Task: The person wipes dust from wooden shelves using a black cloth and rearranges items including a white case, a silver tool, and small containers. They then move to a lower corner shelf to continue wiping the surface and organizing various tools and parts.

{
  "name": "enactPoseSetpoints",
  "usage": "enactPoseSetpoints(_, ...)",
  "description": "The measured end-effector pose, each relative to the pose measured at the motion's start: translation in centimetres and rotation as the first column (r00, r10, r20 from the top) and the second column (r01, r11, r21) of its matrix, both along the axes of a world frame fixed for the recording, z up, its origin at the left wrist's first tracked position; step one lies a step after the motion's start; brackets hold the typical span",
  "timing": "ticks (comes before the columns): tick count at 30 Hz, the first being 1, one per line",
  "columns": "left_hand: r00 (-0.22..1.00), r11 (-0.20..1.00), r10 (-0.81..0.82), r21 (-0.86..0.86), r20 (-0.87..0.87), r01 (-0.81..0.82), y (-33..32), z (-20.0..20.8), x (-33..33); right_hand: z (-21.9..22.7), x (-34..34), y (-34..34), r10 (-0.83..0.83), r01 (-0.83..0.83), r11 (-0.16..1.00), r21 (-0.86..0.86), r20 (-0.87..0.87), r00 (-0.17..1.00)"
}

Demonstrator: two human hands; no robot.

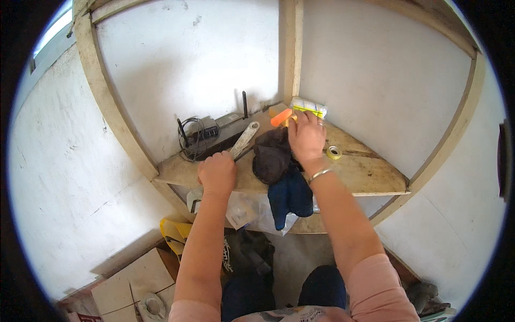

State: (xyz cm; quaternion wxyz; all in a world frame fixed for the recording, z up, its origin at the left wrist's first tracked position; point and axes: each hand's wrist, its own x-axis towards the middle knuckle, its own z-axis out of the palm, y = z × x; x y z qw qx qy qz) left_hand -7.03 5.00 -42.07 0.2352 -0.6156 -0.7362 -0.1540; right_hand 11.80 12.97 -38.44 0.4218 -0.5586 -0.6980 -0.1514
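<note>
Left hand: the fingers curl over the middle of a long, pale metal adjustable wrench, apparently in a full grasp; the palm side is hidden.
Wrench: it slants across the left part of a bare wooden corner shelf, its holed handle end toward the back, its head past the front edge.
Wrench control: the head looks like the heavy end, so a firm grasp near the balance point should keep it from tipping; best lifted clear before any swing, away from the looped black cables.
Right hand: the fingers bend down at the back of the shelf, beside a bright orange, blocky object; the fingertips are partly hidden, so I cannot tell whether they grasp it or only touch.
Right-hand reach: a raised wrist seems wise, since a small yellow ring-shaped tape roll sits near it and could be knocked.
Cloths: a crumpled dark brown fabric piece lies between the hands, and a dark blue cloth hangs over the front edge; snagging either could drag both, so lifting above them is safer than sliding.
</note>
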Motion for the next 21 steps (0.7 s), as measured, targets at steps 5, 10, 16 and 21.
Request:
enactPoseSetpoints(5, 1.000, 0.999, 0.026, -0.040, 0.016, -0.026, -0.1, 0.1, 0.1, -0.8, 0.4, 0.7, 0.122, 0.006, 0.831, -0.556, 0.193, 0.974)
enactPoseSetpoints(10, 1.000, 0.999, 0.012, -0.034, 0.002, -0.012, 0.3, 0.0, 0.4, -3.1, 1.0, 3.3, 0.086, 0.059, 0.856, -0.514, 0.256, 0.963)
enactPoseSetpoints(16, 0.999, 0.996, -0.033, 0.078, -0.035, 0.035, -0.1, -0.6, -0.3, -1.7, 2.2, 2.4, 0.201, -0.092, 0.803, -0.588, 0.123, 0.972)
enactPoseSetpoints(21, 1.000, 1.000, 0.004, -0.027, -0.005, -0.004, 0.4, -0.2, 0.3, -2.1, 4.6, 3.8, 0.190, -0.106, 0.804, -0.585, 0.085, 0.978)
